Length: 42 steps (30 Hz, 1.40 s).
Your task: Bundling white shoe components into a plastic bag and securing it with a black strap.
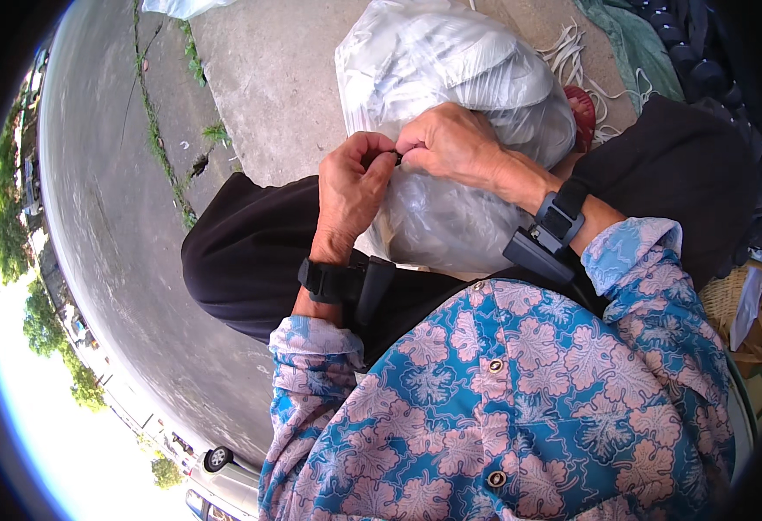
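My left hand point(352, 184) and my right hand point(452, 149) meet fingertip to fingertip above my lap. Between them is a small dark piece point(397, 158), pinched by both; most of it is hidden by the fingers, so its kind does not show. Right below and behind the hands, a big clear plastic bag point(450, 69) stands between my legs, filled with white, flat, rounded things that I cannot make out well. Both hands are closed in a pinch, and each wrist wears a black strap with a box on it.
White cords point(572, 52) lie in a tangle beyond the bag, near a red sandal point(581, 117). Dark rounded items point(702, 69) are heaped at the far right beside a green cloth point(629, 43). A woven basket point(724, 300) stands at my right. Concrete ground stretches left, towards a parked car point(225, 482).
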### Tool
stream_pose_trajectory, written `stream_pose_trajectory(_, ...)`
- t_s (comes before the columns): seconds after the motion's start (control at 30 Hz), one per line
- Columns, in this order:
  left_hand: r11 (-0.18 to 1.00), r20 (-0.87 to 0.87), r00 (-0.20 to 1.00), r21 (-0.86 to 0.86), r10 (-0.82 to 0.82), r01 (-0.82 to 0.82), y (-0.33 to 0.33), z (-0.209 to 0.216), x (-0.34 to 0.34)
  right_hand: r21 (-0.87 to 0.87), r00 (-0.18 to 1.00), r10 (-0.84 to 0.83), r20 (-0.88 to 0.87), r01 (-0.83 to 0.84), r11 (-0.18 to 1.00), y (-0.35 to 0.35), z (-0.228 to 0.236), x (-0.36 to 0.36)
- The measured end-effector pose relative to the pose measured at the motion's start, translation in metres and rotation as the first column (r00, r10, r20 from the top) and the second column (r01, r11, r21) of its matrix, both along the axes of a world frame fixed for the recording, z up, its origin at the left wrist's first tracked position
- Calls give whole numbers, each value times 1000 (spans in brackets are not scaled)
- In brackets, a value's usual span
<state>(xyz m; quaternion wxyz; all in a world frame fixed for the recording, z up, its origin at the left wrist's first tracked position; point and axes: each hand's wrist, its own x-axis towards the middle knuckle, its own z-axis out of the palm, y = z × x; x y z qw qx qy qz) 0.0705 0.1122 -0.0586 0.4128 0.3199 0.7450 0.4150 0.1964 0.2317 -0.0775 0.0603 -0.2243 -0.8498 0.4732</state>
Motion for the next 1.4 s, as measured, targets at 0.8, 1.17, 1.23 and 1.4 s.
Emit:
stream_pose_trajectory(0.8, 978, 101, 989, -169, -104, 120, -7, 6, -17, -8, 993, -47, -108, 46, 999, -7, -11, -4)
stream_pose_trajectory(1.17, 996, 214, 976, -76, -25, 43, -3, 10, -11, -14, 999, 33, -23, -33, 999, 0, -3, -3)
stream_pose_trajectory(1.23, 998, 240, 971, -62, -14, 29, -4, 8, -10, -19, 999, 35, -18, -35, 999, 0, -5, -3)
stream_pose_trajectory(1.4, 999, 228, 973, 34, -14, 7, -10, 0, -6, -31, 1000, 13, 7, -13, 999, -2, -2, -4)
